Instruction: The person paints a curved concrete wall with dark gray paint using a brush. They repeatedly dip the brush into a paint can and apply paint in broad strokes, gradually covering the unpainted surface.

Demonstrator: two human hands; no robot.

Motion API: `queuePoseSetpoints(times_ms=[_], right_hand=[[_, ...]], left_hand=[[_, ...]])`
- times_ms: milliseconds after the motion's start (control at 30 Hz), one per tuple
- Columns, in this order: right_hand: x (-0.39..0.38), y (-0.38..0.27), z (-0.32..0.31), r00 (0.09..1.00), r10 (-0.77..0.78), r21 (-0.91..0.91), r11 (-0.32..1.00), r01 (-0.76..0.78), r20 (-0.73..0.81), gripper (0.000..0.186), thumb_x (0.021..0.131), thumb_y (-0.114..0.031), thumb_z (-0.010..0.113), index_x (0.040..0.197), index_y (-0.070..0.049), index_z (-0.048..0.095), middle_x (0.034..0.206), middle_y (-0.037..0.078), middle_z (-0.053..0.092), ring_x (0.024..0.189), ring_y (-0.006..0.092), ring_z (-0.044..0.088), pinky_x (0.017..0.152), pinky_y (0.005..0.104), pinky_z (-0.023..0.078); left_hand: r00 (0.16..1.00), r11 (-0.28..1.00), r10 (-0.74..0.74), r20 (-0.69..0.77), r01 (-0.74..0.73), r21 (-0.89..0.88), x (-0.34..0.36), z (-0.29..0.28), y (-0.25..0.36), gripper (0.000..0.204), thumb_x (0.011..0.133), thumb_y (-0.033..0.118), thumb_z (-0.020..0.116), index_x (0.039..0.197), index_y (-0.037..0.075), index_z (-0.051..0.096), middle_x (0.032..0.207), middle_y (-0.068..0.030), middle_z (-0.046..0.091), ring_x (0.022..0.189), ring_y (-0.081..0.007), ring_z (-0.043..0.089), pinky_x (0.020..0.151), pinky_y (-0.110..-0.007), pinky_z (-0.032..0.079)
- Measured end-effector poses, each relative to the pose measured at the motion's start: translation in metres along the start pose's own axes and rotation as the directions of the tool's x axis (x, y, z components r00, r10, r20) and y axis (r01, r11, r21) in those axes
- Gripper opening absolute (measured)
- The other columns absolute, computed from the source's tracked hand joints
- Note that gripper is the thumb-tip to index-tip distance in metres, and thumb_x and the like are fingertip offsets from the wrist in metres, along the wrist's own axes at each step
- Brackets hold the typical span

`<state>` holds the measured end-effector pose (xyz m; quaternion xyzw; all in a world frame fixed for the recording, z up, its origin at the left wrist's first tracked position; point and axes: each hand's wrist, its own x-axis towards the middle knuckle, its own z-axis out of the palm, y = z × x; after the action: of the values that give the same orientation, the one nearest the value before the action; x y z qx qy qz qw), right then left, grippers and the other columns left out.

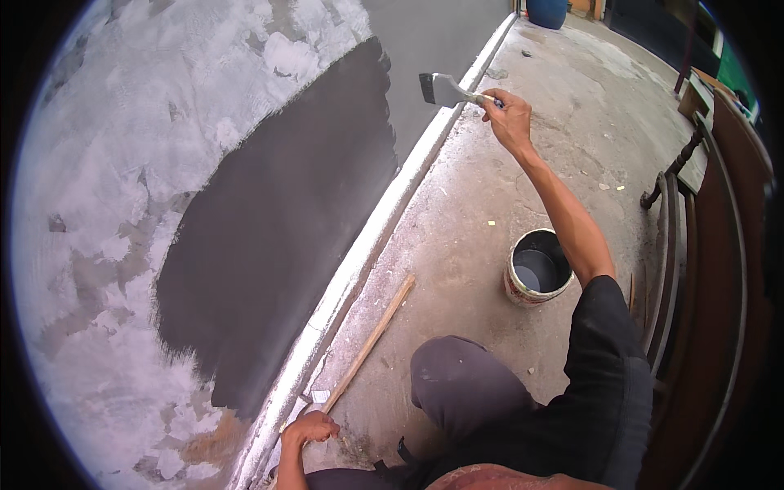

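Observation:
My right hand point(510, 122) grips the handle of a wide paintbrush point(441, 90) with dark bristles, held near the grey wall point(425, 41). A dark freshly coated patch point(269, 212) covers part of the patchy whitish wall surface point(98, 147). My left hand point(309, 426) is low beside the white ledge point(343, 302) at the wall's foot, fingers curled at the lower end of a long wooden stick point(376, 331); what they grip is unclear. A bucket point(519, 290) of dark grey paint stands on the concrete floor point(465, 253), below my right forearm.
A dark wooden bench-like piece of furniture point(727, 245) runs along the right side. A blue barrel point(547, 10) stands at the far end beside the wall. My bent knee point(457, 376) is at the bottom, between the stick and the bucket. Small bits of debris lie about.

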<state>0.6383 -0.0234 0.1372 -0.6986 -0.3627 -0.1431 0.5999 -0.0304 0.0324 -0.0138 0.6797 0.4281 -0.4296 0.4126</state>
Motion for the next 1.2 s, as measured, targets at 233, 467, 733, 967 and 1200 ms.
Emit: queuePoseSetpoints(times_ms=[233, 467, 733, 967, 1200], right_hand=[[0.146, -0.021, 0.132, 0.949, -0.125, -0.163, 0.983, 0.08, -0.289, 0.019, 0.082, -0.019, 0.064, 0.087, -0.004, 0.074, 0.078, 0.021, 0.068, 0.075, 0.0388, 0.066, 0.068, 0.0457, 0.051], [0.142, -0.045, 0.178, 0.979, -0.143, -0.026, 0.99, 0.141, -0.144, 0.017, 0.082, -0.017, 0.061, 0.082, -0.004, 0.072, 0.075, 0.019, 0.067, 0.068, 0.0363, 0.064, 0.062, 0.0429, 0.049], [0.052, -0.09, 0.146, 0.917, -0.301, 0.474, 0.868, 0.15, 0.261, 0.013, 0.087, -0.01, 0.068, 0.096, -0.002, 0.075, 0.065, 0.002, 0.065, 0.056, 0.007, 0.058, 0.052, 0.0245, 0.046], [0.154, -0.01, 0.158, 0.962, -0.272, 0.039, 0.961, 0.273, -0.025, 0.02, 0.082, -0.02, 0.069, 0.095, -0.006, 0.076, 0.071, 0.012, 0.068, 0.063, 0.0233, 0.063, 0.061, 0.0355, 0.049], [0.183, 0.003, 0.169, 0.926, -0.263, -0.244, 0.949, 0.198, -0.272, 0.017, 0.084, -0.017, 0.061, 0.089, -0.005, 0.073, 0.078, 0.019, 0.067, 0.075, 0.0389, 0.065, 0.067, 0.0469, 0.049]], left_hand=[[0.997, 0.997, -0.065, 0.039, 0.066, -0.028, 0.002, -0.002, -0.04, 0.032, 0.087, 0.034, 0.058, 0.091, 0.007, 0.074, 0.069, -0.0079, 0.066, 0.063, -0.0178, 0.064, 0.062, -0.033, 0.049], [0.998, 0.996, -0.038, 0.053, 0.042, -0.077, 0.008, -0.015, -0.037, 0.031, 0.089, 0.033, 0.059, 0.092, 0.005, 0.074, 0.074, -0.0072, 0.068, 0.063, -0.0159, 0.062, 0.06, -0.033, 0.048], [0.988, 0.976, -0.112, 0.11, 0.13, -0.172, 0.037, -0.008, -0.044, 0.031, 0.09, 0.03, 0.06, 0.094, 0.001, 0.072, 0.084, -0.0078, 0.07, 0.078, -0.016, 0.066, 0.062, -0.032, 0.052], [0.991, 1.0, 0.027, 0.128, -0.027, -0.007, 0.016, -0.015, -0.019, 0.038, 0.088, 0.035, 0.053, 0.095, 0.004, 0.073, 0.092, -0.0114, 0.072, 0.071, -0.0201, 0.069, 0.063, -0.031, 0.053], [0.988, 0.992, 0.112, 0.105, -0.117, 0.048, 0.017, -0.011, -0.029, 0.033, 0.083, 0.029, 0.058, 0.088, 0.0, 0.072, 0.08, -0.0087, 0.069, 0.065, -0.0172, 0.061, 0.06, -0.034, 0.048]])
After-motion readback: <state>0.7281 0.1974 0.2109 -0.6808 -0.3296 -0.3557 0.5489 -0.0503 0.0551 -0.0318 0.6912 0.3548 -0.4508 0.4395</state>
